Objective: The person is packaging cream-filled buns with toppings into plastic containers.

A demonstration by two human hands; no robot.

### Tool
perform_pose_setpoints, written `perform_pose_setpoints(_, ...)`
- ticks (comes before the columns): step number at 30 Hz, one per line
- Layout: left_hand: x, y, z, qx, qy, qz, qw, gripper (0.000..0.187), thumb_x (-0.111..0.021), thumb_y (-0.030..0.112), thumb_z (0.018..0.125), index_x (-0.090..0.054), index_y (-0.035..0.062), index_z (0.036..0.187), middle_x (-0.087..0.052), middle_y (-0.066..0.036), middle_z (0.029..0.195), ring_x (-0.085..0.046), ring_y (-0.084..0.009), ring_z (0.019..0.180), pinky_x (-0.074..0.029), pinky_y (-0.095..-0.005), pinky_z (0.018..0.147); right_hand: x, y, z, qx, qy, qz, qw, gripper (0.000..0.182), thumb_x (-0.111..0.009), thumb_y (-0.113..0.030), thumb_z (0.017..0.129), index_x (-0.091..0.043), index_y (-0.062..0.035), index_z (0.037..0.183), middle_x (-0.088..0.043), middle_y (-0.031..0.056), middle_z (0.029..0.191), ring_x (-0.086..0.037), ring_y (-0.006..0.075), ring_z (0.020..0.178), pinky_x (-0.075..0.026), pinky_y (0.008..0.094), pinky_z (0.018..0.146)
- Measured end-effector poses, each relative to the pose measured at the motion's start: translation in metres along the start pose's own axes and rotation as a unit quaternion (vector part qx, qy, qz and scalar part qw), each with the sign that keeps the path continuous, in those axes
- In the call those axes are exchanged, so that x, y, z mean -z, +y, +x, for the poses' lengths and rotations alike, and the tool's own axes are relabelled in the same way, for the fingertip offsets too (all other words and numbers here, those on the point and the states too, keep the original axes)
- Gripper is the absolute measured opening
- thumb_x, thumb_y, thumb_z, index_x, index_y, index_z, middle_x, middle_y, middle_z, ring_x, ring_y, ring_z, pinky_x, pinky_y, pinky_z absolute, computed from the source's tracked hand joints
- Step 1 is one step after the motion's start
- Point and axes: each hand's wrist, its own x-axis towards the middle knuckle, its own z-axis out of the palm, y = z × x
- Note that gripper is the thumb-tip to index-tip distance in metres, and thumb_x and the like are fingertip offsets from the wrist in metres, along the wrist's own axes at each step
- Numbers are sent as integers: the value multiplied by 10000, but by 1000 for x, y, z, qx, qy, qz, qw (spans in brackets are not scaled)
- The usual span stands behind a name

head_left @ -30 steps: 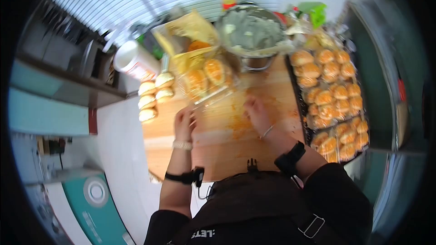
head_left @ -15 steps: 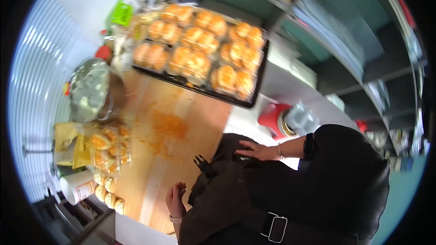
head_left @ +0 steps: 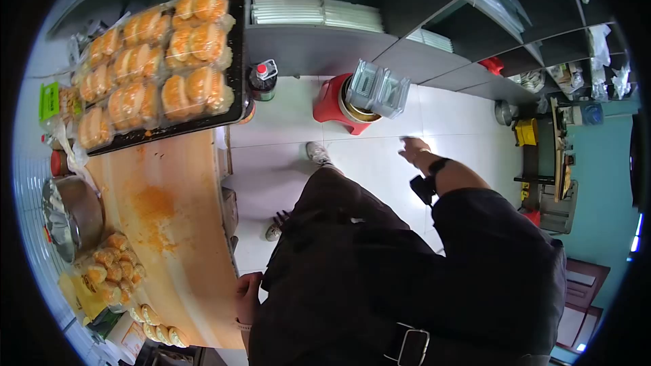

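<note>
My right hand (head_left: 413, 151) is out over the white floor, fingers stretched and apart, nothing in them, with a dark band on the wrist. Closest to it are clear plastic boxes (head_left: 380, 88), stacked on a round container on a red stool (head_left: 331, 103). My left hand (head_left: 248, 289) is beside the near edge of the wooden table (head_left: 203, 224), close to my dark clothing. Its fingers look bent, but their tips are hidden. Packed orange-topped buns (head_left: 132, 64) fill a black tray (head_left: 236, 61) at the table's far end.
A metal pot (head_left: 78, 213), bagged small buns (head_left: 115, 268) and several cream-filled buns (head_left: 159, 329) line the table's wall side. Orange crumbs (head_left: 154, 207) lie on the wood. A dark bottle (head_left: 263, 80) stands on the floor below grey shelves (head_left: 319, 51).
My view has swung right, so the table and tray sit farther left. My right hand has left my clothing and reaches out over the floor. My left hand stays near the table edge.
</note>
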Motion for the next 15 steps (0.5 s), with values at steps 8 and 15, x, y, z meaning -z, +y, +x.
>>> perform_pose_setpoints(8,-145,7,13,114,163,11,980,113,-597,96,867,-627,-12,859,-653,-71,811,-598,-128,761,-472,-249,701,48,-15,191,19,24,-108,994,418,-696,-334,748,-614,-138,1107,-617,80,1109,-573,267,1049,-467,388,871)
perform_pose_setpoints(15,-245,32,28,181,65,108,975,112,-577,97,883,-620,-2,852,-638,-33,793,-555,-85,703,-440,-230,652,19,32,268,135,-81,-186,970,233,-667,-280,775,-673,-146,966,-656,115,935,-616,294,927,-493,405,802)
